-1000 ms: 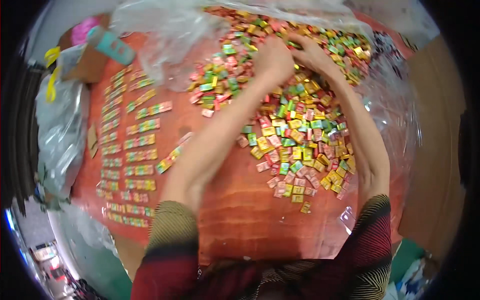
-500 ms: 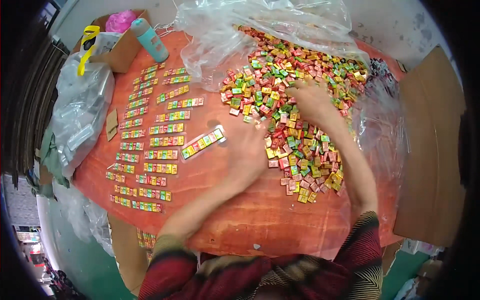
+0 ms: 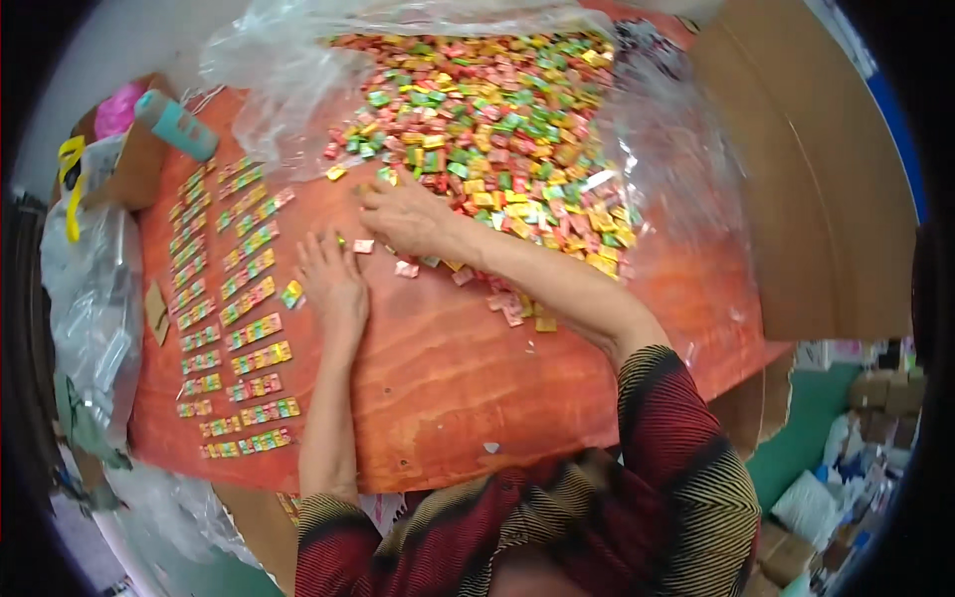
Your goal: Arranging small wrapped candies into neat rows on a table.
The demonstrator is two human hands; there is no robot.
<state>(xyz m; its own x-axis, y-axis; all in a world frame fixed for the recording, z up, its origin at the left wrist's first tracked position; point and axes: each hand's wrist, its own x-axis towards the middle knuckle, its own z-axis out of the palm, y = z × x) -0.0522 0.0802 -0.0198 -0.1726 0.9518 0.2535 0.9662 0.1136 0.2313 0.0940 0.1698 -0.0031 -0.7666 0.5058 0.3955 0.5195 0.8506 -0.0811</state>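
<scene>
One turquoise bottle (image 3: 177,125), two columns of candy strips (image 3: 261,357), then the left hand (image 3: 334,286) palm-down, fingers spread. Right hand's (image 3: 406,216) fingers curl beside one uncountable heap of wrapped candies (image 3: 507,129); can't tell if it's gripping any.

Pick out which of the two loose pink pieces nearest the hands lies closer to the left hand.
The upper-left pink piece: it lies just right of the left hand, while the lower-right pink piece sits farther off.

Showing red, yellow and green on packets (image 3: 512,124), orange-red on the tabletop (image 3: 448,388), maroon-black-yellow stripes on the shirt (image 3: 686,448).
</scene>
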